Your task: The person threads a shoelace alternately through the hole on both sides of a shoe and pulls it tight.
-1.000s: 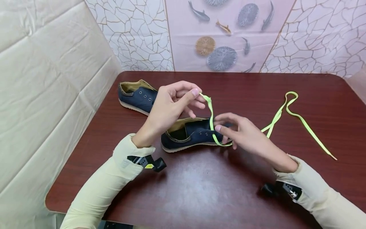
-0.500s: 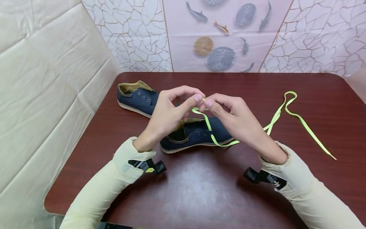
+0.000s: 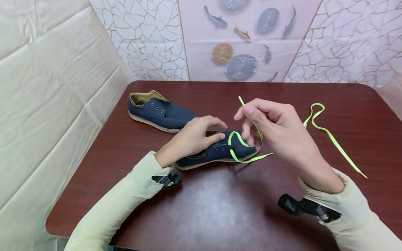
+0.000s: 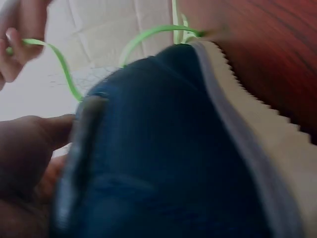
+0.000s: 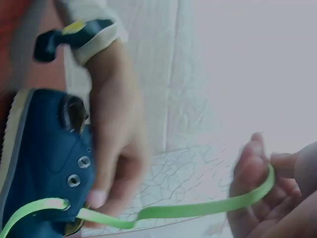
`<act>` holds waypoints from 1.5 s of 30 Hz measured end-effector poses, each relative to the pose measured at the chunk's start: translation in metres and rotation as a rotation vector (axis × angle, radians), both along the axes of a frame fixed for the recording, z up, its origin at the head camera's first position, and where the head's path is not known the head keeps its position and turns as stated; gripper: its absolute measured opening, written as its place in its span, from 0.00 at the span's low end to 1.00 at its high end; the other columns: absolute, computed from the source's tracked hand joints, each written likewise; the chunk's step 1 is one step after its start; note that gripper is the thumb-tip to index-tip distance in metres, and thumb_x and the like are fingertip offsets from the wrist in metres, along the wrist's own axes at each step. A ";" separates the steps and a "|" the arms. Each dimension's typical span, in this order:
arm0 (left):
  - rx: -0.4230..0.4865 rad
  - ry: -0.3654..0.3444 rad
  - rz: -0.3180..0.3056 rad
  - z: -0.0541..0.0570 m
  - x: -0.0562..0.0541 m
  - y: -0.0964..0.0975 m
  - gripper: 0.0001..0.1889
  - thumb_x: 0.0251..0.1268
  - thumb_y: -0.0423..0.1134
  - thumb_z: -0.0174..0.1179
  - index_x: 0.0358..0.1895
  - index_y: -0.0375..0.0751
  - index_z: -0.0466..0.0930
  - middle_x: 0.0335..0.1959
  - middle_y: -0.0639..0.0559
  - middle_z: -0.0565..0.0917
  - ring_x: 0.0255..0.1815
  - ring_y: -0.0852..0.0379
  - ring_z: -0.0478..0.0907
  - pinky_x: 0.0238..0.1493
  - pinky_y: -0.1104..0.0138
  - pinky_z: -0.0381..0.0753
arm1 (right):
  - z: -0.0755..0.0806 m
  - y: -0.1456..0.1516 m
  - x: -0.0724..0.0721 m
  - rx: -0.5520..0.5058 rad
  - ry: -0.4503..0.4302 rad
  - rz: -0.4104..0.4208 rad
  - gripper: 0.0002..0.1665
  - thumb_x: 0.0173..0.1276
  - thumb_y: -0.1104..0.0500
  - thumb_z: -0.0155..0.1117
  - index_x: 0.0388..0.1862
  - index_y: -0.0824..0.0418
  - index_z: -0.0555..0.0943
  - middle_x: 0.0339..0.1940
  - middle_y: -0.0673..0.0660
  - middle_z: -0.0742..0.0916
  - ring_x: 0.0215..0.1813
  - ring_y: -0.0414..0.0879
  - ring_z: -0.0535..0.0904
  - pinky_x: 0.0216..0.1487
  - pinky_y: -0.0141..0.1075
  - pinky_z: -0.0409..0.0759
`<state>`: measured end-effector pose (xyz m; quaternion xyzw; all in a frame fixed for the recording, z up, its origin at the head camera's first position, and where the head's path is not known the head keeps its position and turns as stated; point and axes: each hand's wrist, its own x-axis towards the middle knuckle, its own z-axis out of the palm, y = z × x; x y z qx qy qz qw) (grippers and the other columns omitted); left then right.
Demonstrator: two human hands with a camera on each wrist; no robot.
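Observation:
A navy shoe (image 3: 211,153) lies on the table with a neon-yellow shoelace (image 3: 248,161) through the eyelet nearest its toe. My left hand (image 3: 196,137) is over the shoe's opening, its thumb resting near the tongue and its forefinger arched above. In the right wrist view, that left hand (image 5: 119,129) is beside the row of metal eyelets (image 5: 74,180). My right hand (image 3: 276,129), raised above the toe, pinches the lace near one end, and the tip sticks up past the fingers. From there the lace (image 5: 208,208) runs back to the shoe.
A second navy shoe (image 3: 166,113), without a lace in its eyelets, stands behind and to the left. More yellow lace (image 3: 334,139) trails across the right side of the dark red wooden table (image 3: 213,209). A patterned cloth (image 3: 242,42) hangs along the back edge.
Both hands met at the lace end half a second ago. My left hand has since let go and dropped to the shoe, while my right hand has drawn the lace end to the right.

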<state>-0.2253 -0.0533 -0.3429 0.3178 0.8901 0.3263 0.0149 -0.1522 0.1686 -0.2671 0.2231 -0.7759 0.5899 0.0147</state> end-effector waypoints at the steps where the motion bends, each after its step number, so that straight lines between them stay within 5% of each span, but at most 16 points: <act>1: -0.032 -0.013 -0.012 -0.002 -0.002 0.000 0.12 0.78 0.41 0.64 0.58 0.44 0.87 0.54 0.54 0.89 0.59 0.59 0.83 0.64 0.64 0.78 | 0.002 0.001 0.002 0.029 -0.009 0.011 0.14 0.85 0.55 0.57 0.44 0.61 0.86 0.29 0.59 0.85 0.28 0.50 0.80 0.27 0.38 0.82; 5: -0.059 -0.048 -0.041 -0.006 -0.007 -0.002 0.11 0.79 0.39 0.62 0.57 0.46 0.89 0.52 0.55 0.90 0.56 0.60 0.84 0.60 0.64 0.79 | 0.010 0.007 0.006 0.202 -0.037 0.062 0.13 0.84 0.53 0.60 0.44 0.54 0.90 0.41 0.54 0.89 0.37 0.50 0.83 0.37 0.39 0.85; 9: -0.047 -0.040 -0.045 -0.009 -0.007 -0.005 0.10 0.78 0.39 0.64 0.55 0.47 0.90 0.51 0.56 0.90 0.55 0.61 0.84 0.58 0.65 0.79 | 0.015 0.013 0.009 0.289 -0.085 0.195 0.12 0.83 0.55 0.60 0.46 0.49 0.91 0.33 0.53 0.87 0.32 0.51 0.83 0.37 0.40 0.84; 14: -0.050 -0.026 -0.020 -0.012 -0.007 -0.003 0.10 0.77 0.41 0.66 0.54 0.47 0.90 0.50 0.57 0.90 0.54 0.63 0.85 0.60 0.63 0.78 | 0.016 0.017 0.022 0.237 -0.126 0.338 0.11 0.81 0.61 0.63 0.44 0.47 0.90 0.22 0.53 0.83 0.24 0.51 0.80 0.28 0.42 0.83; 17: -0.069 -0.008 0.031 -0.010 -0.007 -0.002 0.09 0.76 0.43 0.66 0.52 0.50 0.90 0.48 0.59 0.90 0.53 0.63 0.85 0.59 0.61 0.78 | 0.013 0.014 0.022 0.231 -0.115 0.321 0.08 0.80 0.61 0.64 0.41 0.49 0.87 0.20 0.52 0.84 0.23 0.50 0.80 0.28 0.40 0.82; 20: -0.075 0.013 0.080 -0.010 -0.006 -0.002 0.08 0.77 0.44 0.66 0.50 0.52 0.91 0.46 0.60 0.91 0.48 0.63 0.86 0.55 0.60 0.79 | 0.001 0.009 0.006 0.249 -0.131 0.266 0.06 0.79 0.60 0.64 0.39 0.56 0.85 0.24 0.53 0.85 0.27 0.50 0.81 0.30 0.37 0.79; 26: -0.071 0.061 0.103 -0.017 -0.002 0.003 0.09 0.80 0.44 0.62 0.52 0.52 0.90 0.44 0.59 0.91 0.36 0.65 0.82 0.44 0.62 0.79 | -0.047 0.005 -0.034 0.315 -0.198 0.125 0.09 0.77 0.57 0.65 0.41 0.60 0.89 0.38 0.53 0.89 0.42 0.41 0.79 0.42 0.31 0.76; 30: -0.078 0.068 0.132 -0.013 -0.003 0.001 0.10 0.82 0.43 0.59 0.53 0.53 0.90 0.44 0.60 0.91 0.38 0.65 0.83 0.48 0.60 0.80 | -0.074 -0.001 -0.050 0.306 -0.291 0.071 0.13 0.77 0.57 0.62 0.46 0.60 0.91 0.44 0.52 0.90 0.49 0.42 0.79 0.50 0.31 0.76; 34: -0.067 0.063 0.167 -0.014 -0.003 0.001 0.10 0.82 0.42 0.59 0.52 0.54 0.90 0.45 0.60 0.91 0.45 0.62 0.86 0.53 0.57 0.80 | -0.089 -0.006 -0.057 0.271 -0.376 0.007 0.15 0.76 0.57 0.60 0.46 0.63 0.91 0.44 0.52 0.91 0.51 0.45 0.79 0.51 0.32 0.74; 45: -0.043 0.046 0.200 -0.018 -0.006 0.001 0.10 0.81 0.42 0.59 0.53 0.53 0.90 0.47 0.58 0.91 0.46 0.59 0.86 0.50 0.57 0.80 | -0.102 -0.014 -0.058 0.248 -0.326 -0.058 0.15 0.78 0.56 0.61 0.43 0.63 0.91 0.40 0.50 0.91 0.55 0.45 0.80 0.61 0.37 0.72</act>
